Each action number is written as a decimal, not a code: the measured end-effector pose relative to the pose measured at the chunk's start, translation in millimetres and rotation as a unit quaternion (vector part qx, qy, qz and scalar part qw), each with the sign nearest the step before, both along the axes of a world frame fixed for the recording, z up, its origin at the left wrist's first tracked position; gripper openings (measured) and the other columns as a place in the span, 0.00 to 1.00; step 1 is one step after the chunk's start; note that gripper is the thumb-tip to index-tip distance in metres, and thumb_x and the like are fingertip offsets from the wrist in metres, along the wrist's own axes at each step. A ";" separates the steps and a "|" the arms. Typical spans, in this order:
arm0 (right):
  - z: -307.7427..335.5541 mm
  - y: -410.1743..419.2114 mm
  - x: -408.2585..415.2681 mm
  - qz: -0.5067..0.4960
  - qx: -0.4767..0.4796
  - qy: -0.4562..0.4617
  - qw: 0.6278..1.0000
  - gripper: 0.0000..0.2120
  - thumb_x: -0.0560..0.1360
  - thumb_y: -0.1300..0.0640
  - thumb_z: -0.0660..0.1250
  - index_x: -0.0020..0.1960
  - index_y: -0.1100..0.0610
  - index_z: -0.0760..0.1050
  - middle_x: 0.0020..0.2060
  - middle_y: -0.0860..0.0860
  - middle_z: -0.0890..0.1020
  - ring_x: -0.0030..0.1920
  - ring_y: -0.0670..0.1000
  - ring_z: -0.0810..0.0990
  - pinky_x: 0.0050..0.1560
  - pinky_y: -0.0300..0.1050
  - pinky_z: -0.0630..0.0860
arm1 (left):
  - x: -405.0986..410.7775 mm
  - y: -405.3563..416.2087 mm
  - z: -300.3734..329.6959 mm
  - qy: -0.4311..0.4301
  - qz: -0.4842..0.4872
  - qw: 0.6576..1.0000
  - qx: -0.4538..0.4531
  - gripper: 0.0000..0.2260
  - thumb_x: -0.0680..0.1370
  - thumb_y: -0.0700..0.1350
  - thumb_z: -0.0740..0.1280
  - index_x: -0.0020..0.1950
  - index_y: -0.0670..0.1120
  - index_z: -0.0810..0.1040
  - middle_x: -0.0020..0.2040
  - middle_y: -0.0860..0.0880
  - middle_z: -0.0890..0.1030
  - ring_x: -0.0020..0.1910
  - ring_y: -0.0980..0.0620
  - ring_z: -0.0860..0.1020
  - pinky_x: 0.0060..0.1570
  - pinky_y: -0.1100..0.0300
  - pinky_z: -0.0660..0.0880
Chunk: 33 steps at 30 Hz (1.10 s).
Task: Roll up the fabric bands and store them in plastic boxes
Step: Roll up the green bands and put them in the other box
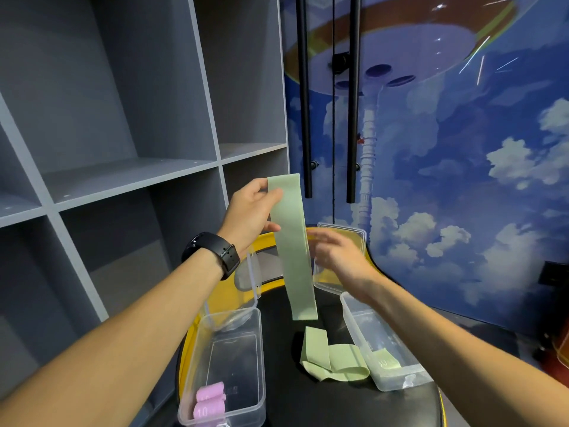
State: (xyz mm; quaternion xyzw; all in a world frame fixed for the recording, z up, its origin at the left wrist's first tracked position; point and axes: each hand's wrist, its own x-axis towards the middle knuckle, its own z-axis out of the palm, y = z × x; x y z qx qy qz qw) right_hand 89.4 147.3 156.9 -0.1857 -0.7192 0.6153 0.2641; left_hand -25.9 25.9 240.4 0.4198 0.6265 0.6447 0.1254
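Observation:
My left hand (pixel 251 211) pinches the top end of a pale green fabric band (pixel 295 251), which hangs straight down above the black table (pixel 289 392). My right hand (pixel 338 254) is blurred just right of the band, fingers spread toward it, holding nothing. More green bands (pixel 332 359) lie crumpled on the table. The left clear plastic box (pixel 228 368) holds two rolled pink bands (pixel 209 402). A rolled green band (pixel 385 362) lies in the right clear box (pixel 385 343).
Each box has its hinged lid (pixel 341 257) standing open at the back. The table has a yellow rim (pixel 184 352). Grey shelving (pixel 123 143) stands to the left, a sky-printed door with black bar handles (pixel 351 100) behind.

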 end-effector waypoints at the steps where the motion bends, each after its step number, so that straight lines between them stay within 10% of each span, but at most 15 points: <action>1: 13.9 -2.6 -2.3 -0.013 -0.014 0.053 0.998 0.17 0.77 0.59 0.62 0.64 0.52 0.74 0.57 0.52 0.82 0.60 0.53 0.80 0.61 0.52 0.76 | -0.3 0.4 -2.2 0.000 -0.001 1.000 -0.004 0.08 0.81 0.43 0.63 0.59 0.48 0.76 0.50 0.51 0.83 0.46 0.52 0.82 0.30 0.64 0.77; 10: 61.0 -13.9 -18.6 -0.060 0.046 0.140 0.987 0.08 0.78 0.57 0.67 0.57 0.54 0.77 0.47 0.53 0.82 0.45 0.49 0.83 0.43 0.39 0.81 | -4.0 -0.2 -17.0 0.002 -0.010 0.999 -0.049 0.11 0.80 0.47 0.64 0.62 0.49 0.76 0.53 0.48 0.83 0.50 0.49 0.82 0.34 0.62 0.77; 18: 41.4 -13.9 -15.1 -0.063 0.042 0.102 0.992 0.04 0.78 0.59 0.67 0.51 0.55 0.79 0.47 0.54 0.83 0.46 0.50 0.83 0.44 0.43 0.83 | -9.4 -7.6 -29.5 0.115 0.041 0.990 -0.071 0.09 0.79 0.47 0.65 0.58 0.54 0.80 0.49 0.51 0.84 0.47 0.53 0.81 0.36 0.62 0.76; 33: -50.8 -21.8 1.2 -0.027 -0.042 0.055 0.997 0.03 0.76 0.65 0.68 0.46 0.58 0.78 0.40 0.55 0.82 0.37 0.48 0.81 0.40 0.45 0.81 | -0.3 -7.9 -137.8 0.040 0.032 0.995 -0.085 0.07 0.79 0.41 0.66 0.55 0.46 0.82 0.40 0.53 0.81 0.26 0.62 0.73 0.30 0.70 0.72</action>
